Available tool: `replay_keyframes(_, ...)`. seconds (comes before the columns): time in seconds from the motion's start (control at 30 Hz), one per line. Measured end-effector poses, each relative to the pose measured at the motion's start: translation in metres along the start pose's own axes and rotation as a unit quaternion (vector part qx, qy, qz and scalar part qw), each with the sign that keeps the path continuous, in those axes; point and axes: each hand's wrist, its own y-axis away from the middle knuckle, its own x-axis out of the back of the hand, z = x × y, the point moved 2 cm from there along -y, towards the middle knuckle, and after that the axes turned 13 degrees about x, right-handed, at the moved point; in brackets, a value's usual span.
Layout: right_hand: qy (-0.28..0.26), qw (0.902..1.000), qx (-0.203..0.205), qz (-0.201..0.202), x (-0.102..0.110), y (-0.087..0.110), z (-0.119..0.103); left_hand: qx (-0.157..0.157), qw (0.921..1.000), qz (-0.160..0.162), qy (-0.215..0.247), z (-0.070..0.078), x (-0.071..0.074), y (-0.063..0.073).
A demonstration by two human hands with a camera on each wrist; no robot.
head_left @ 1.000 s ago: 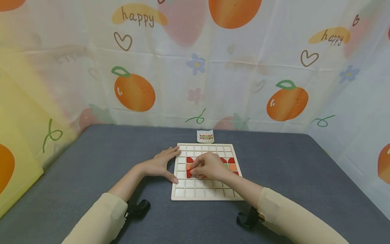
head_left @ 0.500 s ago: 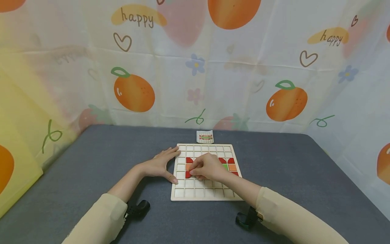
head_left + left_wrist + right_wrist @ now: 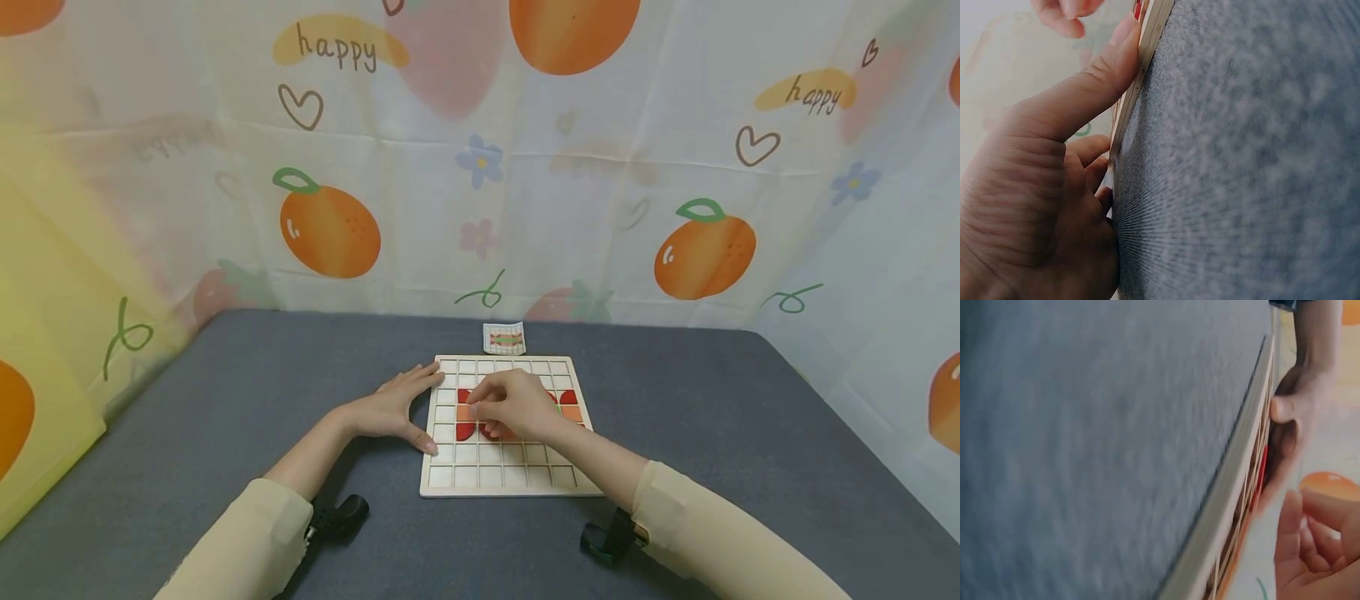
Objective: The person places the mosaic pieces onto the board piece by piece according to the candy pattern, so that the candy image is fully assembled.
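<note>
A square wooden grid board (image 3: 487, 477) with pale cells lies flat on the table. My left hand (image 3: 393, 408) spreads along its left side, thumb and fingertips touching the edge. Over the middle of the board hovers my right hand (image 3: 521, 408), fingers bent, fingertips close to an orange square (image 3: 462, 412) in the left column of coloured pieces. Just below that square sits a rounded red piece (image 3: 465, 432). In the right wrist view, no piece shows between the right hand's thumb and fingers (image 3: 1289, 519). Several pieces in the middle are hidden beneath the right hand.
A small card (image 3: 505, 339) printed with a coloured grid pattern lies just behind the board. The dark grey table (image 3: 675, 392) stretches out on both sides. A white cloth (image 3: 427, 250) with fruit prints hangs behind it.
The right hand's fingertips have lifted off the lower left red piece and shifted slightly up toward the orange square. More of the red piece shows now. The left hand stays at the board's edge.
</note>
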Motion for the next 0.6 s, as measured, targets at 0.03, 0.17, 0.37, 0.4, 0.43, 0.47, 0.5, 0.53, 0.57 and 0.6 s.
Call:
replay_keyframes(0.03,-0.004,1.0,-0.002,0.007,0.002,0.0,-0.001,0.002,1.0,0.0,0.0,0.0,0.0,0.0)
replay_keyframes(0.17,-0.022,0.9992,-0.003,0.032,0.017,0.002,-0.001,0.004,1.0,-0.001,0.0,0.0,0.0,-0.001)
replay_keyframes(0.37,-0.004,0.9967,-0.008,0.08,0.048,0.013,0.008,-0.005,1.0,-0.003,0.001,0.0,0.0,-0.004)
replay_keyframes(0.4,0.011,0.996,-0.009,0.088,0.054,0.015,0.01,-0.006,1.0,-0.003,0.001,0.0,0.0,-0.003)
replay_keyframes(0.43,0.028,0.9951,-0.01,0.094,0.059,0.017,0.013,-0.006,1.0,-0.003,0.001,-0.001,0.001,-0.003)
replay_keyframes(0.47,0.042,0.9939,-0.013,0.101,0.065,0.02,0.016,-0.007,1.0,-0.003,0.001,-0.002,0.001,-0.003)
replay_keyframes(0.5,0.056,0.9925,-0.015,0.107,0.07,0.022,0.019,-0.008,1.0,-0.003,0.002,-0.002,0.002,-0.002)
replay_keyframes(0.53,0.075,0.9906,-0.016,0.113,0.076,0.025,0.022,-0.01,0.9999,-0.002,0.002,-0.003,0.002,-0.001)
replay_keyframes(0.57,0.092,0.9885,-0.018,0.119,0.081,0.029,0.025,-0.01,0.9999,-0.002,0.003,-0.004,0.002,-0.001)
replay_keyframes(0.6,0.112,0.9859,-0.019,0.123,0.087,0.032,0.028,-0.013,0.9999,-0.002,0.004,-0.004,0.002,-0.001)
